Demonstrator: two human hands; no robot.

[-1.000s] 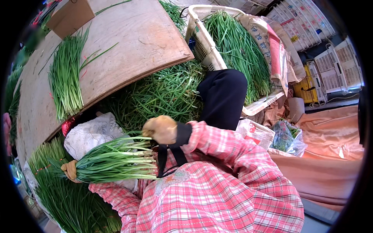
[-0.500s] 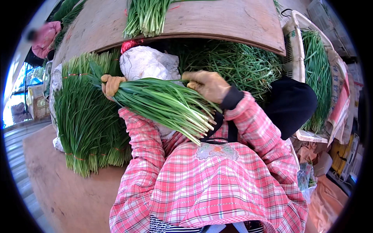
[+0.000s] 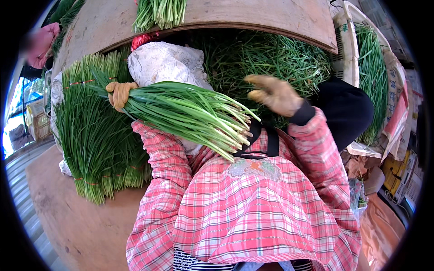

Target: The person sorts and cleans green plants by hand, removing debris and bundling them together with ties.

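My left hand (image 3: pixel 119 93), in a tan glove, grips a thick bundle of green chives (image 3: pixel 190 113) near its leafy end; the pale cut stems point right over my pink plaid apron (image 3: pixel 253 203). Apart from the bundle, my gloved right hand (image 3: pixel 274 94) is lifted over the loose chive heap (image 3: pixel 266 54), fingers loosely curled and holding nothing. Left of my left arm lies a stack of tied chive bundles (image 3: pixel 95 140).
A wooden board (image 3: pixel 253 18) overhead carries another chive bunch (image 3: pixel 160 11). A white patterned cloth bag (image 3: pixel 165 61) sits behind the bundle. A white crate (image 3: pixel 346 49) of chives stands at right, beside bags and boxes. A round wooden surface (image 3: pixel 77 226) lies lower left.
My right hand has let go of the bundle's stem end and lifted away to the right. The left hand still holds the bundle, which now lies lower across my chest.
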